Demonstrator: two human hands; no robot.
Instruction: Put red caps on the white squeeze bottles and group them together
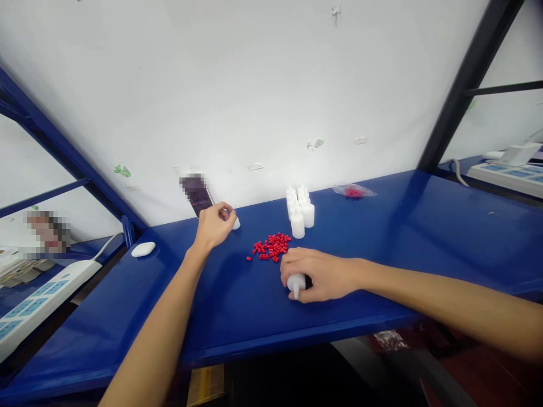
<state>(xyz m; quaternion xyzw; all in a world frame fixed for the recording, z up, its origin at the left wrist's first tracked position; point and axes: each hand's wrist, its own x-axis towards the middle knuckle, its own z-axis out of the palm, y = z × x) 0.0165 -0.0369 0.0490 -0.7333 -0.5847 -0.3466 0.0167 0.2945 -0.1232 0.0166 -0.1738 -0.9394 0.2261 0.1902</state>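
Note:
My right hand point(320, 275) is wrapped round a white plastic squeeze bottle point(296, 282) with a narrow nozzle, tilted toward me near the table's front edge. Farther back on the left, my left hand point(215, 226) has its fingertips curled together against another white bottle point(236, 224), whose top they hide. Between the hands lies a loose pile of small red caps point(275, 245), one of them apart at its left. Just behind the pile stand several white bottles point(298, 225) upright in a tight group.
A clear bag point(354, 192) with red pieces lies at the back right of the blue table point(382, 226). Against the wall leans a phone point(198, 195), and a white rounded object point(143, 249) rests at the left. Power strips point(42, 299) lie beyond the metal frame posts.

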